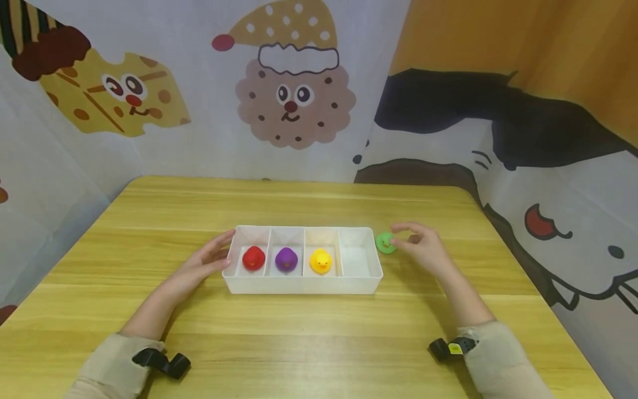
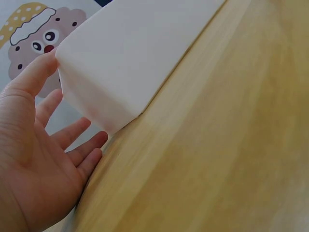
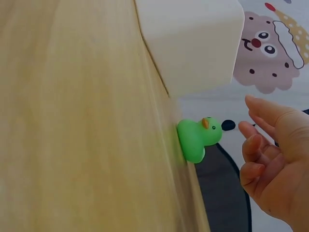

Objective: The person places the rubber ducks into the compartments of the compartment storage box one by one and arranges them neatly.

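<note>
A white tray [image 1: 299, 285] with a row of compartments stands on the table. It holds a red rubber duck [image 1: 253, 258], a purple rubber duck [image 1: 286, 259] and a yellow rubber duck [image 1: 320, 261], each in its own compartment; the rightmost one is bare. My left hand [image 1: 206, 259] rests at the tray's left end, fingers spread and thumb at the rim in the left wrist view. A green rubber duck [image 3: 195, 139] sits upright on the table just off the tray's right end. Over its right side my right hand [image 3: 280, 164] hovers, fingers loosely bent and apart from the duck.
The wooden table [image 1: 299, 343] ends at a back edge against a printed curtain [image 1: 199, 155] with cartoon figures. Black wrist cameras are strapped on both forearms, over beige sleeves [image 1: 503, 354].
</note>
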The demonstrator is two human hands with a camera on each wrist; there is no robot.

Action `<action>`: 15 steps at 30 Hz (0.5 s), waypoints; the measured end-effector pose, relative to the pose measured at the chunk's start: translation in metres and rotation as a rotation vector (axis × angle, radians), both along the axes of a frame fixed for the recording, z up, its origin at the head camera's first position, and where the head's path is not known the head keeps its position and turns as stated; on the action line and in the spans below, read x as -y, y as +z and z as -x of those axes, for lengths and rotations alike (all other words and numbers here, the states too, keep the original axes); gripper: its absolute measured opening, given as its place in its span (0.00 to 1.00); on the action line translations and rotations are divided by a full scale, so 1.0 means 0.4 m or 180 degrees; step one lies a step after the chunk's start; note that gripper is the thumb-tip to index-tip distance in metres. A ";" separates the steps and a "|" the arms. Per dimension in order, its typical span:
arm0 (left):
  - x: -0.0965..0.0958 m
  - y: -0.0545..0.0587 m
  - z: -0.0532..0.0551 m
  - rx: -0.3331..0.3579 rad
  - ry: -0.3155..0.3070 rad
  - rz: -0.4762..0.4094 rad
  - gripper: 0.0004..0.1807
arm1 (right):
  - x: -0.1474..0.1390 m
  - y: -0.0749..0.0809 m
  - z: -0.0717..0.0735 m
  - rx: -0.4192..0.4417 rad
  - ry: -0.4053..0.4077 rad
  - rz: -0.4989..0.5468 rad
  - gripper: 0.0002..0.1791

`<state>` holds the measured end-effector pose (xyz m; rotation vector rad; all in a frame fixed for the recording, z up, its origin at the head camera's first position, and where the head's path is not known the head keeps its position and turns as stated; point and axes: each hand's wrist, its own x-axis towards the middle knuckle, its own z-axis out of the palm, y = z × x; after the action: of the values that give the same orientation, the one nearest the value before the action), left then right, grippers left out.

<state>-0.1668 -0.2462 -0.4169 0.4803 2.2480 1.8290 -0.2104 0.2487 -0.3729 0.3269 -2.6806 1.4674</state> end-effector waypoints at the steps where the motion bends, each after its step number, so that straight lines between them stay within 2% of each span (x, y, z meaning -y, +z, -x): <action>1: 0.000 0.000 0.000 0.0001 0.0001 0.0003 0.35 | -0.002 -0.003 0.002 0.0031 -0.0003 -0.0008 0.20; 15: 0.001 -0.001 0.000 -0.0021 0.0001 0.0027 0.35 | -0.009 -0.037 0.027 0.0338 0.0075 -0.0039 0.23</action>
<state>-0.1666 -0.2467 -0.4174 0.4852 2.2592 1.8197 -0.2214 0.2524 -0.3877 0.2903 -2.7780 1.5168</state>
